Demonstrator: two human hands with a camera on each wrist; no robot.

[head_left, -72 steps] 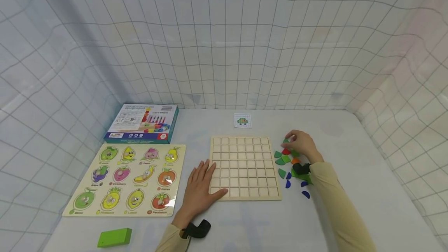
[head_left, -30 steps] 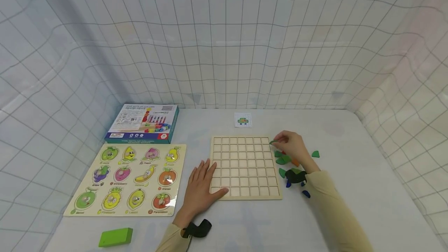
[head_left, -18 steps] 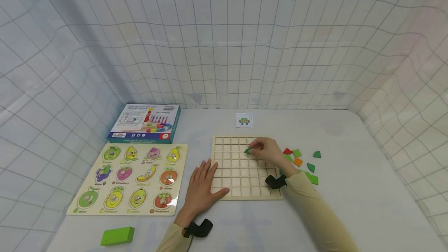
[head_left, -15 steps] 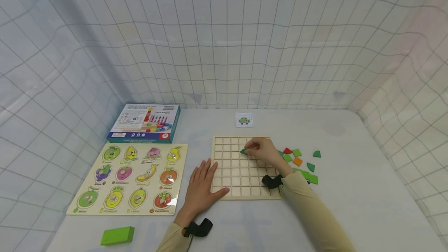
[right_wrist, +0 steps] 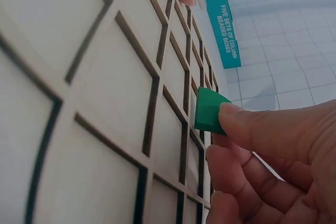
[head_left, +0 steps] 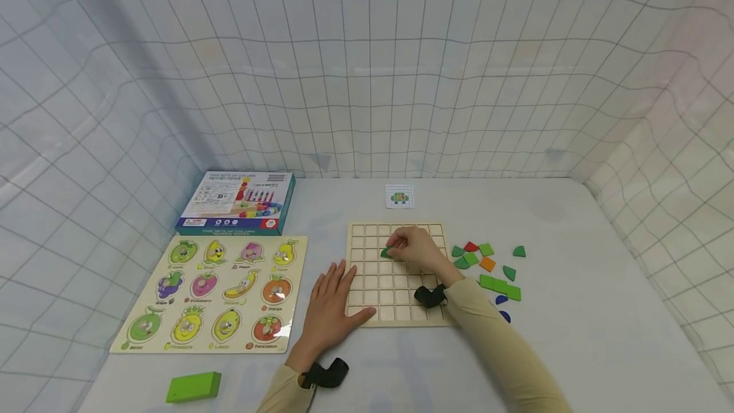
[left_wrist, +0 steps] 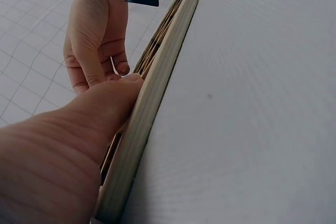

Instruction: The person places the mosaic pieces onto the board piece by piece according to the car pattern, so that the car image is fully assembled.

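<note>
A dark green piece (head_left: 387,252) is pinched between the thumb and curled fingers of the right hand (head_left: 414,248). In the right wrist view the green piece (right_wrist: 210,110) is seen held by the fingertips (right_wrist: 247,121) just above the cells, tilted, with one edge close to the wooden grid board (head_left: 367,273); whether it touches the board cannot be told. The piece is located over the upper middle part of the board, in the second row from the far edge.

The left hand (head_left: 329,308) is laid flat, fingers extended, on the near left corner of the grid board, with the thumb resting on its lower rows. In the left wrist view the left hand (left_wrist: 63,150) is pressed against the board edge (left_wrist: 157,93), and the right hand (left_wrist: 97,30) is seen beyond it.

To the right of the board, loose pieces (head_left: 487,266) in green, red, orange and blue are spread on the desk (head_left: 573,273). A small pattern card (head_left: 399,196) lies beyond the far edge of the board. To the left, a fruit puzzle board (head_left: 215,295) is placed, with a boxed bead set (head_left: 237,202) behind it and a green block (head_left: 193,387) near the front edge of the desk.
</note>
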